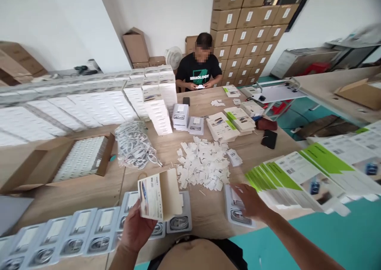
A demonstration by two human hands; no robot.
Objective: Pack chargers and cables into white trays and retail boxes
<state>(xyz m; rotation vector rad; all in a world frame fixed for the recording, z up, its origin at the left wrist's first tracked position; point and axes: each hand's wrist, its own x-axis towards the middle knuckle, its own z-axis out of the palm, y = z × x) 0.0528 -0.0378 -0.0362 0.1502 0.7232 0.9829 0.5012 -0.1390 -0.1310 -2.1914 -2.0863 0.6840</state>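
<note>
My left hand (135, 230) holds a small open white carton sleeve (159, 195) upright above the near edge of the wooden table (205, 218). My right hand (251, 201) rests on a clear plastic tray with a coiled cable (235, 210) near the table's front right. Whether its fingers grip the tray is unclear. A row of similar plastic trays with cables (74, 234) lies along the front left edge. A heap of small white paper tabs (204, 164) sits between the two hands, further back.
Flat printed cartons with green stripes (297, 174) fan out at the right. A bag of white cables (133, 145), an open brown box (59, 161) and stacks of white boxes (154, 99) stand at left. A person in a black shirt (199, 69) sits opposite; brown cartons (247, 31) behind.
</note>
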